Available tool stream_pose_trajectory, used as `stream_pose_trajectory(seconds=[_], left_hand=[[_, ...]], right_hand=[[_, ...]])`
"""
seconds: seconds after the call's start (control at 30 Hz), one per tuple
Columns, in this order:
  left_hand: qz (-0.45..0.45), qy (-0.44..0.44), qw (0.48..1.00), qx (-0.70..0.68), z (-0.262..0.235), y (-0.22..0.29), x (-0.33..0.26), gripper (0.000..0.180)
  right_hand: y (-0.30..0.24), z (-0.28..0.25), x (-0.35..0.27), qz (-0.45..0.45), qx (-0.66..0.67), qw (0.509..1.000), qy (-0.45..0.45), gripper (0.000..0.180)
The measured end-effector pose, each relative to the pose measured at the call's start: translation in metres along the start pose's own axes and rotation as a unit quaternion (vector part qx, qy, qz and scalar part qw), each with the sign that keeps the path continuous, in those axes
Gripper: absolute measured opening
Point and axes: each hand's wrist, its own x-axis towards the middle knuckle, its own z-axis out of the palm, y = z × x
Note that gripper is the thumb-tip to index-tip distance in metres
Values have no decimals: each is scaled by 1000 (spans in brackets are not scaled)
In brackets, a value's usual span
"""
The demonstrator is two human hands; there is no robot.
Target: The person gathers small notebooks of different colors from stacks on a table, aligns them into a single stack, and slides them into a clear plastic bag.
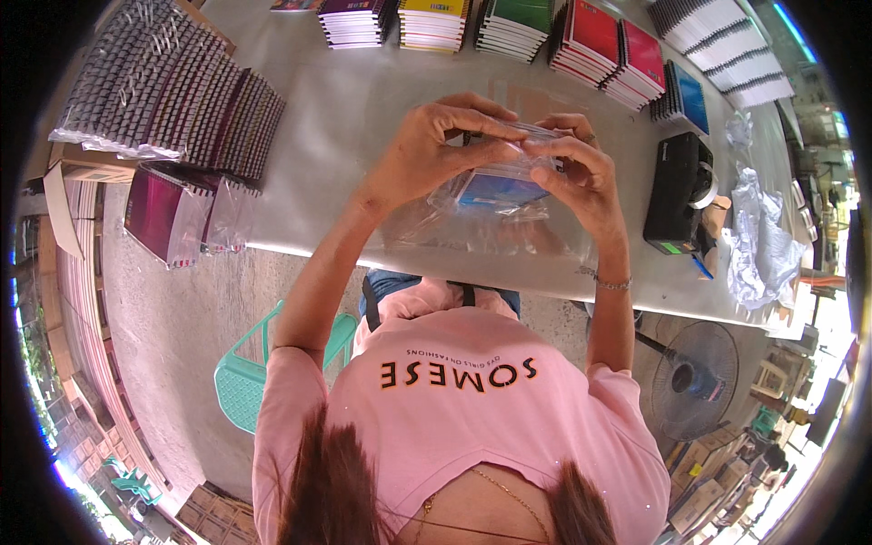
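Note:
A blue-covered notebook (501, 188) sits inside a clear plastic bag (538, 143) above the table's near side. My left hand (451, 145) pinches the upper edge of the bag between thumb and fingers. From the other side, my right hand (576, 165) grips the same edge, its thumb pressed toward the fingers. Both hands almost meet over the notebook. Part of the notebook is hidden behind my fingers and the crumpled film.
Stacks of spiral notebooks, including a green stack (514, 25) and a red stack (589, 41), line the far side. Tall notebook piles (168, 91) stand at left. A black tape dispenser (674, 193) and crumpled plastic (758, 241) lie at right. A green stool (238, 391) stands below.

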Motion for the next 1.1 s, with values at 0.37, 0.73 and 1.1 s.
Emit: stream_pose_trajectory(seconds=[0.37,0.73,1.1], left_hand=[[142,168,953,206,37,3,-22,36],[258,191,889,326,51,-8,-25,27],[348,197,855,331,50,-26,-21,27]], right_hand=[[-8,15,-8,30,-86,992,86,13],[-6,11,-17,-20,-109,992,64,33],[1,-180,-180,274,-465,712,449,36]])
